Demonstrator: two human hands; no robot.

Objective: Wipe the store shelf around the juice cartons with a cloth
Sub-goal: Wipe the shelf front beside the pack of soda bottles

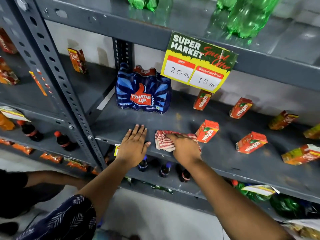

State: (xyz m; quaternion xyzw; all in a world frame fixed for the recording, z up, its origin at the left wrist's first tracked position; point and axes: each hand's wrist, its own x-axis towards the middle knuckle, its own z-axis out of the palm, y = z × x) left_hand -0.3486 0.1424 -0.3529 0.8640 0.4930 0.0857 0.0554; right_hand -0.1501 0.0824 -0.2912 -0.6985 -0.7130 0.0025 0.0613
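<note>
A grey metal shelf (173,118) runs across the middle of the view. My right hand (186,149) presses a red-and-white striped cloth (163,140) onto its front part. Just right of the cloth stands an orange juice carton (207,130), almost touching it. Several more orange cartons are scattered to the right, such as one carton (251,142) near the front and another carton (240,108) at the back. My left hand (135,144) lies flat on the shelf's front edge, fingers spread, holding nothing.
A blue shrink-wrapped bottle pack (142,90) stands at the shelf's back left. A price sign (199,63) hangs from the shelf above, where green bottles (245,16) stand. Dark cola bottles (164,169) sit on the shelf below. A perforated upright post (57,70) stands at the left.
</note>
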